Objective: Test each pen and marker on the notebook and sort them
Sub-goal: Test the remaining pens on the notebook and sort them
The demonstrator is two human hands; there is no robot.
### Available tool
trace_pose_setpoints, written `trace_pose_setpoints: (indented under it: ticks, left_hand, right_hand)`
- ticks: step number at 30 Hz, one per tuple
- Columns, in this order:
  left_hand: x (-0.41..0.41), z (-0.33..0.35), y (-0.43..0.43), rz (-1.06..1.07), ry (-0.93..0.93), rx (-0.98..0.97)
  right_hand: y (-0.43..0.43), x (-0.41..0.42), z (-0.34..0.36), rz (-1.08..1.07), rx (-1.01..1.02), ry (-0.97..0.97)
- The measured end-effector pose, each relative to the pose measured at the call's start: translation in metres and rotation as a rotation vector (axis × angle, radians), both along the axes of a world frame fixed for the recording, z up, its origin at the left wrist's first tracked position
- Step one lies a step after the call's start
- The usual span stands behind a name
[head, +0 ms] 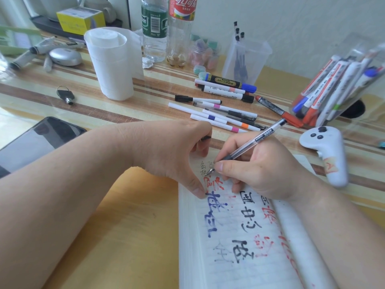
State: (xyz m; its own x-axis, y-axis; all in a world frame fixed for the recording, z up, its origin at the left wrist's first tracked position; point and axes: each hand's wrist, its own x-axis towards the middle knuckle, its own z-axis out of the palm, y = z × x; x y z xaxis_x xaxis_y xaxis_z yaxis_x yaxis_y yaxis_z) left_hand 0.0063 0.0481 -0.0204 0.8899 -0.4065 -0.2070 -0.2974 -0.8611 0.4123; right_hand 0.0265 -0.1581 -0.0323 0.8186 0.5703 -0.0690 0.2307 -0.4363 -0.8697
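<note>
Down at the lower right of the frame lies the open notebook (233, 243), its page crowded with blue, black and red test scrawls. The left hand (173, 151) pins the page's left edge with its thumb, while its curled fingers pinch what looks like a dark cap (206, 138), though it is mostly hidden. Just right of it, the right hand (256, 172) grips a clear gel pen (250, 144) in a writing pinch, low on the dark grip sleeve, and the nib touches the paper beside small grey characters. The pen's long axis slants from lower left to upper right, tip aimed down-left at the page. It looks light, stiff and smooth-barrelled, so that sleeve near the tip seems the sure place to hold it. Farther up at centre, loose pens and markers (218, 113) lie scattered on the striped table (145, 109). At the right edge a tipped clear container (364, 59) spills whiteboard markers (333, 86).
</note>
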Motion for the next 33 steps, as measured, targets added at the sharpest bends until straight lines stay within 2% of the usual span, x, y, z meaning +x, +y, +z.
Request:
trace_pose_setpoints:
  ticks: [21,24,28,30,33]
  left_hand:
    - [-0.003,-0.002,0.000,0.016,0.004,-0.029]
    - [-0.008,-0.007,-0.004,0.010,0.003,-0.067]
    - [-0.008,-0.009,-0.009,-0.034,0.024,-0.125]
    - [-0.005,-0.006,-0.007,-0.037,0.019,-0.136]
    - [-0.003,-0.002,-0.004,-0.042,0.001,-0.129]
  right_hand:
    - [0.001,0.001,-0.001,0.006,0.019,-0.029]
    - [-0.004,0.001,-0.006,-0.037,0.170,0.022]
    - [-0.009,0.003,-0.008,-0.134,0.571,0.117]
    - [-0.007,0.004,-0.006,-0.132,0.633,0.103]
    - [-0.004,0.003,-0.005,-0.105,0.610,0.076]
